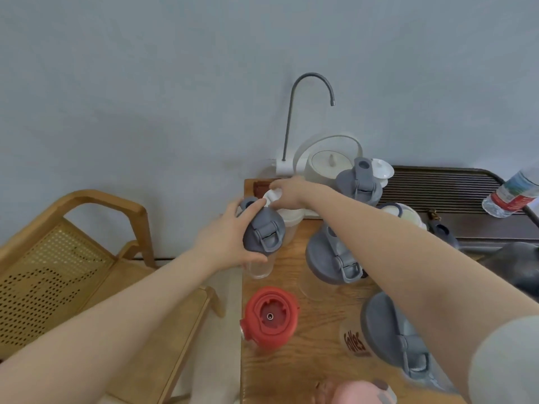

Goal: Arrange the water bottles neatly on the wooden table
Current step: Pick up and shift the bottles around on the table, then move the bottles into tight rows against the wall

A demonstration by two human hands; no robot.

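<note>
Several water bottles stand on the wooden table (280,371). My left hand (230,237) grips a clear bottle by its grey flip lid (264,230) near the table's left edge. Just behind it stands a white-lidded bottle (287,220), and my right hand (287,191) holds its white cap. A red-lidded bottle (271,317) sits at the front left. Grey-lidded bottles stand at the middle (328,258), front right (393,336) and back (360,182). A pink bottle (355,392) shows at the bottom edge.
A white kettle (328,161) and a curved grey spout (312,91) stand at the table's back by the wall. A dark ridged tray (437,185) with a lying plastic bottle (513,193) is at right. A wooden cane chair (58,258) stands left of the table.
</note>
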